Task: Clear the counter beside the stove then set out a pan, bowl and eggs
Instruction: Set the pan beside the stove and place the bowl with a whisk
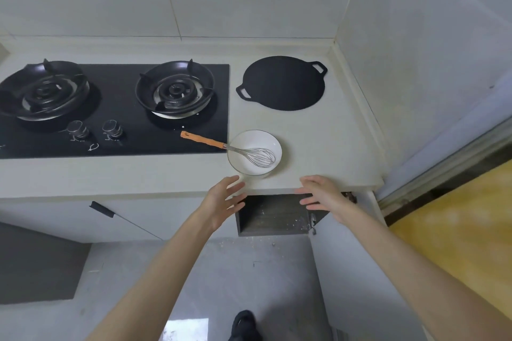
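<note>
Stove (119, 91) runs off frame left; whisk (206, 141) crosses bowl (253, 138) rim.

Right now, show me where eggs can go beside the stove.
Bare counter lies between the pan and the bowl, and right of the bowl toward the wall. Crowded at the stove edge, where the whisk handle sticks out.

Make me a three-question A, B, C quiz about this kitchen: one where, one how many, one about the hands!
1. Where is the whisk's wire end? A in the white bowl B on the floor C on a burner
2. How many knobs has the stove? A one B two C four
3. What are the hands doing? A holding a spoon B making fists C open, empty

1 A: the wires lie inside the bowl.
2 B: two sit side by side.
3 C: left hand and right hand show spread fingers.
</note>
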Available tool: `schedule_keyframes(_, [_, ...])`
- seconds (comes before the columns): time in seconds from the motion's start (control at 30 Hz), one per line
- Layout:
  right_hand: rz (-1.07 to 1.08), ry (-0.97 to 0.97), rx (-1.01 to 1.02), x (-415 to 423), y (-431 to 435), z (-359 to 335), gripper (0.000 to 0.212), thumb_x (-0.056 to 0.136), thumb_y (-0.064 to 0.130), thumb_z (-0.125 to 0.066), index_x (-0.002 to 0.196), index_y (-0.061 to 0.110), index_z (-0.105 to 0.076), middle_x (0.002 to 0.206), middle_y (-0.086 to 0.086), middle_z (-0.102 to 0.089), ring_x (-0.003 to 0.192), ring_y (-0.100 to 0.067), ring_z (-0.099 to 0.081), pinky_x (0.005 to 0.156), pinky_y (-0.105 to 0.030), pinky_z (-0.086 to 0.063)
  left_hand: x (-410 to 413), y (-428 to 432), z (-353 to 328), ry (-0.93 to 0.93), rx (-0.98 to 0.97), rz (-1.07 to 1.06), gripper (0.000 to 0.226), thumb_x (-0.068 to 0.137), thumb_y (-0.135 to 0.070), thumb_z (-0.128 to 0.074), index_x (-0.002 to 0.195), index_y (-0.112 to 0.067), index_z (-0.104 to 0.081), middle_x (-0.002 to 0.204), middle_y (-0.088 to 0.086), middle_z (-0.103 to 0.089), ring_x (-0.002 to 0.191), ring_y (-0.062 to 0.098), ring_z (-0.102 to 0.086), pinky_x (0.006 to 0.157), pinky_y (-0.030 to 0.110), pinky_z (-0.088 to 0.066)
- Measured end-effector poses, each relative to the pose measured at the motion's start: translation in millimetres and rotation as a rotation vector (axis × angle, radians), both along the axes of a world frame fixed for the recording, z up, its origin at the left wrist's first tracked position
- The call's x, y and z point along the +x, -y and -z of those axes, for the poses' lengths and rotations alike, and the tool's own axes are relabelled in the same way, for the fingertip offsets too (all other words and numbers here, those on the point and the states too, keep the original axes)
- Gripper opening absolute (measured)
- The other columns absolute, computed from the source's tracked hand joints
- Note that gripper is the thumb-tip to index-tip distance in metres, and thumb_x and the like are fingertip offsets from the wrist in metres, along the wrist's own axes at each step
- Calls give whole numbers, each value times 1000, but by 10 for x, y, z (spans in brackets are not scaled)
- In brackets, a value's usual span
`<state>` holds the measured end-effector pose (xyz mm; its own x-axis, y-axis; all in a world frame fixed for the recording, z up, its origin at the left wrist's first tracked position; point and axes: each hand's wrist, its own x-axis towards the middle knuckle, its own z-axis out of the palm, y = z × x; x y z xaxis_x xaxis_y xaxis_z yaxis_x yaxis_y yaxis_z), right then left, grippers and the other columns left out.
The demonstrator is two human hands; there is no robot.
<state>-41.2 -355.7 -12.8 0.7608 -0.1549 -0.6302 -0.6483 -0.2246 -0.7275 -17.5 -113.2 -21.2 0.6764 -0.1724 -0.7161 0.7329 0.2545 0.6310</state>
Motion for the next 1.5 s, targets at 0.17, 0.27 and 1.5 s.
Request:
schedule_keyframes(0.17, [70, 42, -54, -611, 381, 125, 23, 99, 20, -48, 120, 16, -54, 110, -5, -67, 84, -20, -62, 70, -25, -52, -446, 366, -21, -4, 25, 79, 29, 97, -24, -51, 124, -15, -57, 125, 5, -62, 113, 27, -59, 94, 37, -48])
schedule_keyframes(0.27, [163, 83, -100, -1034, 633, 227, 21, 96, 14, -53, 116, 15, -58, 116, -10, -63, 87, -22, -60, 73, -29, -53, -773, 683, 13, -9, 29, 133, 30, 98, -25, -50, 126, -18, -56, 121, 2, -63, 103, 23, -61, 86, 34, -50])
schedule_keyframes(1.5, [381, -217, 65, -2036, 676, 648, 28, 95, 7, -44, 120, -3, -53, 109, -17, -64, 95, -28, -64, 87, -34, -50, -1927, 692, 213, -70, 164, 244, 34, 96, -25, -54, 128, -11, -55, 123, 6, -62, 112, 29, -60, 100, 41, -46])
